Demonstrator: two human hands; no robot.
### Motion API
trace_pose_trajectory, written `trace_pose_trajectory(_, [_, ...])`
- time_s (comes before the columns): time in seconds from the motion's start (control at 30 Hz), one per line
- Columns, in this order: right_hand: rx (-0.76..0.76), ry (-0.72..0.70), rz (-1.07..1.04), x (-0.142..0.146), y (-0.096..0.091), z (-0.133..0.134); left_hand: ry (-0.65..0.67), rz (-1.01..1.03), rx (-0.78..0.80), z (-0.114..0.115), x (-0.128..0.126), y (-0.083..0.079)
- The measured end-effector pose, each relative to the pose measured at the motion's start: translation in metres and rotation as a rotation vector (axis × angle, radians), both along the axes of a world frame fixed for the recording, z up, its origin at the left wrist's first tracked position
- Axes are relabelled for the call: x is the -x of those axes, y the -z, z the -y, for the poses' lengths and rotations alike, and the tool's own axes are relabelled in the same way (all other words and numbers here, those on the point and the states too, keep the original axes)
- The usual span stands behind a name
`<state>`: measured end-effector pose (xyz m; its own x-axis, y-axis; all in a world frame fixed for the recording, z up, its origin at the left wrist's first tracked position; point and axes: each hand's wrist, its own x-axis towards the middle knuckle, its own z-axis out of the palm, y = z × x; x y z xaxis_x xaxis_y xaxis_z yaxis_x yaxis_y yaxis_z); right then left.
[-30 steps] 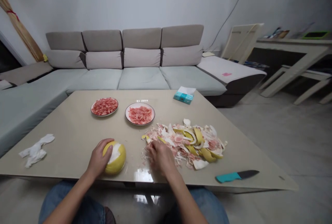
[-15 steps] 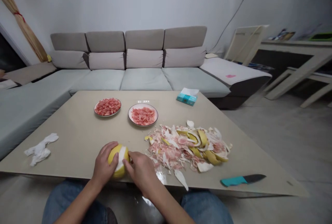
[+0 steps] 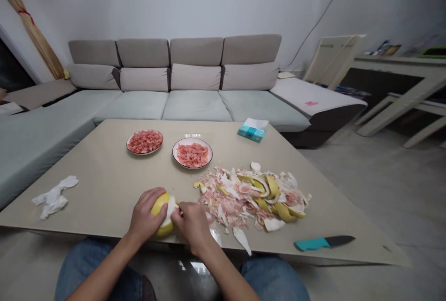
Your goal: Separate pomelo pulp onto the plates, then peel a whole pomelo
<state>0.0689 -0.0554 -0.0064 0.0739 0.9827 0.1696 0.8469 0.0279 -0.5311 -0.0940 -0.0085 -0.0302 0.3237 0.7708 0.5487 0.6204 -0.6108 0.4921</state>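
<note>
Near the table's front edge is a yellow pomelo (image 3: 164, 231), with a strip of white pith (image 3: 171, 207) bared down its middle. My left hand (image 3: 145, 215) is closed around its left side, thumb across the front. At its right side, the fingers of my right hand (image 3: 193, 226) pinch the edge of the peel; the fingertips are partly hidden. Just to the right lies a heap of pomelo peel and pinkish membrane scraps (image 3: 230, 201). Beyond my hands stand two plates of pink pomelo flesh, a nearer plate (image 3: 175, 154) and a farther plate (image 3: 129, 149).
A knife (image 3: 324, 242) with a turquoise handle lies at the front right of the table (image 3: 104, 175). A tissue pack (image 3: 251, 133) sits at the back right, and crumpled tissue (image 3: 55, 196) at the left. Behind the table runs a grey sofa (image 3: 195, 106).
Both hands and the pomelo have shifted slightly right. The pomelo has turned a little, and my right hand now pinches more tightly at the peel's edge.
</note>
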Motion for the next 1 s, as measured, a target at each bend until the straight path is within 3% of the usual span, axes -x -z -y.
trace_pose_trajectory(0.2, [0.040,0.032,-0.529,-0.016,0.015,0.000,0.066,-0.036,-0.040,0.000,0.000,-0.002])
trace_pose_trajectory(0.47, [0.134,0.069,-0.764,-0.029,0.035,-0.011,0.117,-0.062,-0.103,0.003,0.004,-0.003])
trace_pose_trajectory(0.63, [0.068,0.166,-0.743,-0.058,0.039,-0.011,0.084,-0.026,-0.093,0.003,0.014,0.002])
trace_pose_trajectory(0.8, [-0.082,0.279,-0.558,-0.089,0.019,-0.004,0.091,-0.044,-0.068,-0.002,0.014,0.004])
trace_pose_trajectory(0.9, [-0.129,0.369,-0.393,-0.087,0.007,-0.001,0.088,-0.037,-0.057,-0.003,0.016,0.006])
trace_pose_trajectory(0.97, [-0.112,0.241,-0.353,-0.073,0.003,0.002,0.093,-0.028,-0.052,-0.002,0.019,0.008])
trace_pose_trajectory(1.0, [-0.084,0.099,-0.379,-0.063,0.003,0.004,0.101,-0.025,-0.049,-0.002,0.021,0.010])
